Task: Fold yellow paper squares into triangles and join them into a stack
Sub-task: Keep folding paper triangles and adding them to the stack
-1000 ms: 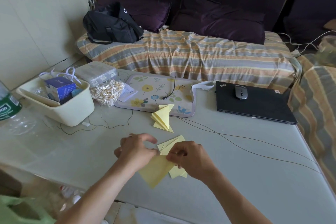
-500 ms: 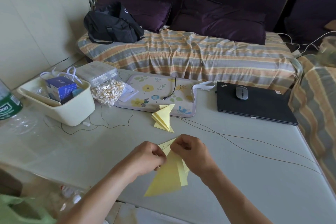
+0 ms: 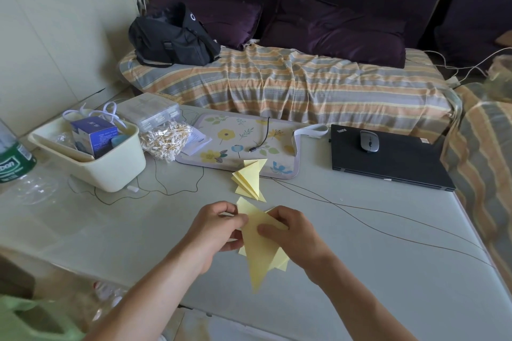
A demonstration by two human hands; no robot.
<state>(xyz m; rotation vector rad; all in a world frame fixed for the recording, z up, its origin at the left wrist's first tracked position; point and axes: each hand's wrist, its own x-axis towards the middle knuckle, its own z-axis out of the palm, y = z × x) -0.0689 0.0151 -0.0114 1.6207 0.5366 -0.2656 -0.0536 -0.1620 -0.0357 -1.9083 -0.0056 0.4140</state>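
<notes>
sofa (image 3: pixel 304 16) at the back, dark purple with cushions, striped sheet (image 3: pixel 291 86) over the seat, black bag (image 3: pixel 171 39) on its left end. pale counter (image 3: pixel 388 257) in front carries everything else. closed black laptop (image 3: pixel 388 159) at right, grey mouse (image 3: pixel 369 141) on its lid. floral mat (image 3: pixel 243 144) mid-counter with a black cable end lying on it. cream tub (image 3: pixel 110 169) at left, blue box (image 3: pixel 92 135) inside it; bag of cotton swabs (image 3: pixel 164 140) just beside the tub, clear plastic case (image 3: pixel 148 111) behind that. green-label bottle (image 3: pixel 12 158) at the far left edge. thin dark wires run across the counter.

joined yellow triangles (image 3: pixel 249 180) sit on the counter, overlapping the mat's near edge. nearer, both hands are on a folded yellow paper (image 3: pixel 260 255), long point aimed down toward the camera. left hand (image 3: pixel 216 227) has curled fingers gripping its left edge. right hand (image 3: pixel 293 232) pinches the right side, thumb flat on the front face. more yellow paper (image 3: pixel 282 260) shows behind it at lower right; can't tell if it lies on the counter.
</notes>
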